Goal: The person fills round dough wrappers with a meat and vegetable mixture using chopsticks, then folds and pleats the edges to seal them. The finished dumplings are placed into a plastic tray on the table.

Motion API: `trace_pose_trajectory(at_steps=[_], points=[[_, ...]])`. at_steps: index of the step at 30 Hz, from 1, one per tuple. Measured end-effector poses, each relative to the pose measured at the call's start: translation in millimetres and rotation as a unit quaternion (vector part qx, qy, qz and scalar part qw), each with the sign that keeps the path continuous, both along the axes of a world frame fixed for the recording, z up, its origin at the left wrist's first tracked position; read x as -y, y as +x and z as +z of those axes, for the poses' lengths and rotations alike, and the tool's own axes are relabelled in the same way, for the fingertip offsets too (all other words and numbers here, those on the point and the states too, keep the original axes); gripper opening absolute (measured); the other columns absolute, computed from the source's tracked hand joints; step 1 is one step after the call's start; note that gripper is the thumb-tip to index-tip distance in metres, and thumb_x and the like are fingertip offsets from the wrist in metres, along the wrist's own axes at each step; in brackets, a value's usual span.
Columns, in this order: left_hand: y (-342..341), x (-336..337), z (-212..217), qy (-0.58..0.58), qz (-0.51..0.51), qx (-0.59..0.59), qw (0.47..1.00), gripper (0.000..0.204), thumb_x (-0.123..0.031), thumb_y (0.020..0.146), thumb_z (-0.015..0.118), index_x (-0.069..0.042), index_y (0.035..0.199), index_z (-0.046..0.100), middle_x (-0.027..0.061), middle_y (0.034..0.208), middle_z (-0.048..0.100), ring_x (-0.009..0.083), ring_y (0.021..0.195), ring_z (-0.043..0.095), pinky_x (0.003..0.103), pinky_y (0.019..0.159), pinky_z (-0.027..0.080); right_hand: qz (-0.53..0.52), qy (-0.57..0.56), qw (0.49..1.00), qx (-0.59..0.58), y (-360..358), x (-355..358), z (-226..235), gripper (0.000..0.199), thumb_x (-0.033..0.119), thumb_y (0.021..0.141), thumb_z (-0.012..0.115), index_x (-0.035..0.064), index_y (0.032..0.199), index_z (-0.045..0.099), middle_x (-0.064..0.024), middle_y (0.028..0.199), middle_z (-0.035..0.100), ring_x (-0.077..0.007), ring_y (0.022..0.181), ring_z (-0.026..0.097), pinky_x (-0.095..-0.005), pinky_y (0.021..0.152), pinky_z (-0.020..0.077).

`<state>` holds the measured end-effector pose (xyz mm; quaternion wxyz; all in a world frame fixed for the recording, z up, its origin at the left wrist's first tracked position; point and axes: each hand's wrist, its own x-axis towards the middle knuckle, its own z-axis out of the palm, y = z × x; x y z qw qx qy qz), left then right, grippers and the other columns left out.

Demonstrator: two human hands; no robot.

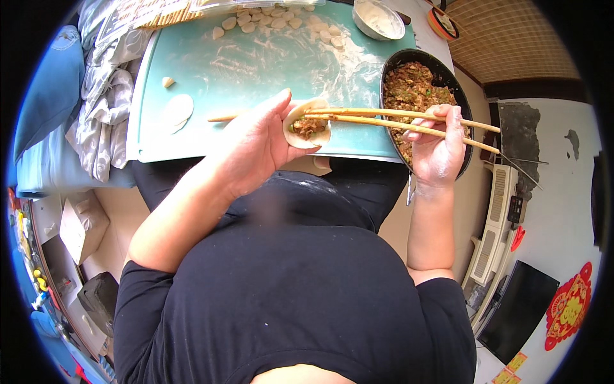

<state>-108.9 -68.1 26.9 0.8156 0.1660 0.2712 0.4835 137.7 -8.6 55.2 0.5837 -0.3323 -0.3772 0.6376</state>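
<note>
Two chopsticks (364,112) gripped in the right hand (441,144), long axis leftward, tips at the filling (310,127) on a wrapper (297,115); wrapper cupped in the half-open left hand (256,137), well left of the right hand; pan (441,72) just beyond the right.

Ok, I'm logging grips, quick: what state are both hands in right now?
Left hand: holding a dough wrapper with filling on it.
Right hand: closed on two chopsticks.
</note>
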Motion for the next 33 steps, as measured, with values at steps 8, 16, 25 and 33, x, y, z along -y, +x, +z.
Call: trace_pose_trajectory(at_steps=[8,16,25,33], points=[[-3,-3,1,-0.024,0.020,0.082,0.996,0.056,-0.042,0.094,0.035,0.004,0.126,0.036,0.0179,0.126,0.046,0.0270,0.114,0.049,0.036,0.097,0.042,-0.026,-0.010,0.998,-0.055,7,5,0,0.031,0.034,0.094,0.039,0.0077,0.084,0.053,-0.0057,0.064,0.055,-0.0177,0.061,0.056,-0.0322,0.053,0.0484],[-3,-6,1,-0.028,0.016,0.137,0.990,0.055,-0.040,0.094,0.036,0.004,0.127,0.035,0.0210,0.126,0.045,0.0320,0.114,0.049,0.038,0.096,0.043,-0.043,-0.049,0.997,-0.029,10,12,-11,0.030,0.034,0.095,0.039,0.0086,0.085,0.052,-0.0045,0.064,0.056,-0.0178,0.059,0.056,-0.0340,0.053,0.0464],[1,-6,3,-0.045,0.032,0.076,0.996,0.054,-0.038,0.094,0.036,0.004,0.128,0.035,0.0207,0.127,0.044,0.0310,0.116,0.047,0.039,0.097,0.040,-0.170,0.011,0.984,-0.050,49,9,0,0.030,0.035,0.093,0.042,0.0080,0.086,0.053,-0.0063,0.064,0.056,-0.0184,0.059,0.056,-0.0355,0.054,0.0486],[7,-12,2,-0.063,0.025,0.079,0.995,0.052,-0.033,0.094,0.039,0.007,0.127,0.033,0.0240,0.128,0.041,0.0326,0.119,0.044,0.042,0.098,0.039,-0.285,0.086,0.889,0.349,86,48,-50,0.020,0.017,0.094,0.042,-0.0018,0.092,0.049,-0.0075,0.072,0.053,-0.0142,0.059,0.056,-0.0253,0.056,0.0520]])
